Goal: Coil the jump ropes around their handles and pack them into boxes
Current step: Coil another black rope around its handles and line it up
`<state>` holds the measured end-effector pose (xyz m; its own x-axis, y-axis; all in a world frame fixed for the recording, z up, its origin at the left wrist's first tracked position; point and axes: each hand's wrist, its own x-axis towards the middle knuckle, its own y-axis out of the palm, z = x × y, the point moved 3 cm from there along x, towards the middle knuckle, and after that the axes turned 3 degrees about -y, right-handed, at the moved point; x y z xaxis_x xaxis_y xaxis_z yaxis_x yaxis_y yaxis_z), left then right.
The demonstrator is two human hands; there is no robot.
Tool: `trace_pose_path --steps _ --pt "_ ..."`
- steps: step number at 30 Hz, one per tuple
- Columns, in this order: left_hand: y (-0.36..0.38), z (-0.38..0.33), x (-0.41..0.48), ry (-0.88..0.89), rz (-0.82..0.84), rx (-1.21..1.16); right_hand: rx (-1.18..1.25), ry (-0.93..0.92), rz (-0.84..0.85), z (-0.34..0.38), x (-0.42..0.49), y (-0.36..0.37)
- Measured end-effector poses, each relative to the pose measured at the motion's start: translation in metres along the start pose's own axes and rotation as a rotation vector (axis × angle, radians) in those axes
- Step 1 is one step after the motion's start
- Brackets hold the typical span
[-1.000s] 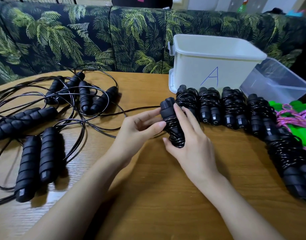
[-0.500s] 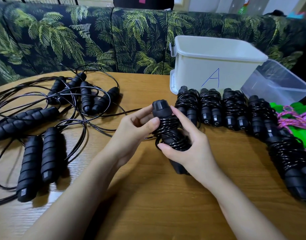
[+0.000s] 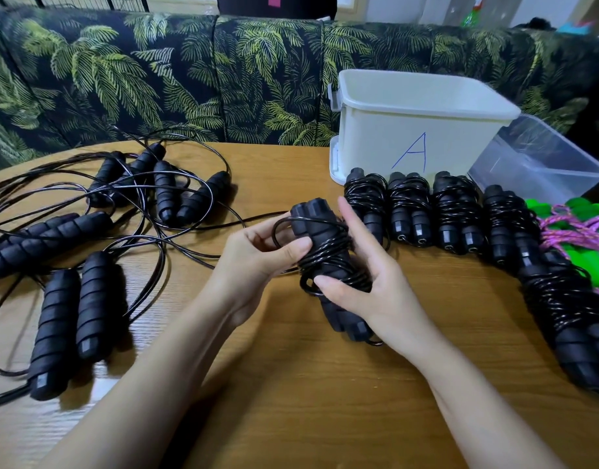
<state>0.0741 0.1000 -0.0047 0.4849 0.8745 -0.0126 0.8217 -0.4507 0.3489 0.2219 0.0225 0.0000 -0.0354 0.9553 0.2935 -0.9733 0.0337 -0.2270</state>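
Note:
At the table's centre I hold a pair of black jump rope handles (image 3: 325,252) with thin black rope coiled round their middle. My right hand (image 3: 369,286) cradles them from the right, thumb pressed on the coils and fingers behind. My left hand (image 3: 257,255) pinches the rope against the handles with its thumb, and a small loose loop sticks out by its fingers. A row of coiled black ropes (image 3: 413,211) lies to the right. Uncoiled ropes (image 3: 98,231) sprawl on the left. The white box marked A (image 3: 416,130) stands behind.
A clear plastic tub (image 3: 542,160) sits right of the white box. Green handles with pink rope (image 3: 582,238) lie at the far right. A leaf-patterned sofa (image 3: 156,79) backs the wooden table (image 3: 291,384).
The handle bundle came off the row toward the table centre and tilted more upright in my hands. My left thumb now presses the coils, with a small loop standing free.

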Motion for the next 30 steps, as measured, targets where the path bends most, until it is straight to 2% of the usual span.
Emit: trace_pose_path --steps 4,13,16,20,23,26,30 --pt "0.005 -0.001 -0.002 0.031 -0.019 -0.026 -0.112 -0.058 -0.045 -0.004 0.001 0.002" --pt "0.007 0.002 -0.005 0.064 -0.177 -0.004 -0.839 -0.341 -0.336 0.005 -0.002 0.007" --pt "0.007 0.004 -0.007 0.059 -0.228 0.033 -1.038 -0.377 -0.348 0.009 -0.002 0.013" --pt "0.009 0.008 -0.008 0.049 -0.269 0.067 -1.107 -0.296 -0.250 0.002 -0.004 0.019" --pt "0.012 0.008 -0.010 0.063 -0.256 0.118 -1.243 -0.245 -0.271 -0.002 -0.004 0.020" --pt "0.013 0.001 -0.011 0.081 -0.156 0.224 -1.284 -0.239 -0.319 -0.002 -0.003 0.015" --pt "0.009 -0.009 -0.010 -0.006 -0.004 0.271 -1.161 -0.242 -0.340 -0.002 -0.001 0.006"
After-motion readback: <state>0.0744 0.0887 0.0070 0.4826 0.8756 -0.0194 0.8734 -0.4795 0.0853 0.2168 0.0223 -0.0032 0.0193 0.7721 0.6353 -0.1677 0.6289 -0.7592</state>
